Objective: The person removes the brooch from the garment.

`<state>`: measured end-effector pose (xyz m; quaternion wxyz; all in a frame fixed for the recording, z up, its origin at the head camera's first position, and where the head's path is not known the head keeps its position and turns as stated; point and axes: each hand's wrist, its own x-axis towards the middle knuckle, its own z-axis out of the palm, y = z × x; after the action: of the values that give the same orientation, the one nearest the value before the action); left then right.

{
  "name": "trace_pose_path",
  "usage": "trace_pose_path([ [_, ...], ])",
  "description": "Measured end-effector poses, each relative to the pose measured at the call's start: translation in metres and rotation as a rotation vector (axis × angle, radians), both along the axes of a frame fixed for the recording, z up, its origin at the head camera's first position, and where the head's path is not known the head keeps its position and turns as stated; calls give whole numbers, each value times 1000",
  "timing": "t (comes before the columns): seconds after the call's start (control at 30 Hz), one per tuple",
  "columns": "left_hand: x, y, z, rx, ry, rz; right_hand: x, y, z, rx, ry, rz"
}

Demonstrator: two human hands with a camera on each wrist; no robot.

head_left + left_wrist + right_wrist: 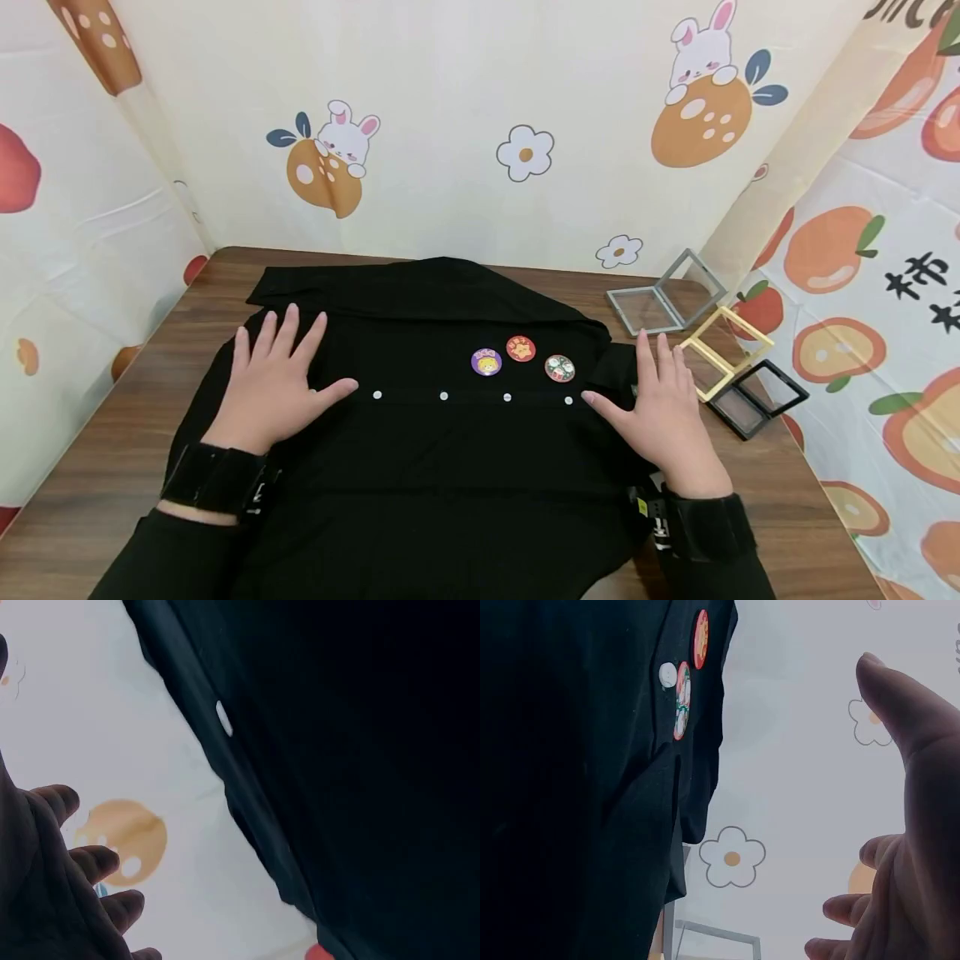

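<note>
So, both hands are wide: I have the left hand (266, 390) fanned over the left part of the cloth, thumb pointing inward, and the right hand (667, 417) spread likewise at the right side, neither gripping anything. Pressing or hovering? I can't tell. Between them lies the black shirt (450, 450), covering the middle of the wooden table (150, 417) from near its far edge to the bottom of the view. As I judge it, this is smoothing work: best done with flat fingers, palms drawn apart evenly, the row of white buttons (443, 396) as my straight line. Gently round the badges, mind: purple badge (486, 362), red badge (521, 348), green-patterned badge (559, 368), all just beyond the buttons; a hooked fingertip could drag one. Further out, by the table's right edge toward the far corner, sit three unfolded hinged frames, grey frame (670, 306), yellow frame (711, 356), black frame (752, 400). The right fingertips are near the yellow one, so I'd sweep short there.
</note>
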<state>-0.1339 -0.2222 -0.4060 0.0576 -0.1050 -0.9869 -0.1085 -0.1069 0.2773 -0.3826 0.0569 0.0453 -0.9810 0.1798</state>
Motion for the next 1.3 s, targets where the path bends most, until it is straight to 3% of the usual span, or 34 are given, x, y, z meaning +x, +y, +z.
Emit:
trace_pose_path([
  [0.37,-15,35,-4,12,-85,-129,-10,4,-4,-40,-131,49],
  [0.5,-20,53,-9,5,-119,-162,-12,3,-3,-16,-145,58],
  [0.67,-28,73,-10,-28,-115,-201,-14,2,-4,33,-131,81],
  [0.87,-39,91,-1,-64,-112,-269,-16,-1,-3,51,-150,123],
  [1.1,-51,118,12,-13,-202,-351,-20,-3,-10,108,-162,182],
  [1.3,-61,143,17,-70,-184,-402,-25,-6,-20,165,-152,211],
])
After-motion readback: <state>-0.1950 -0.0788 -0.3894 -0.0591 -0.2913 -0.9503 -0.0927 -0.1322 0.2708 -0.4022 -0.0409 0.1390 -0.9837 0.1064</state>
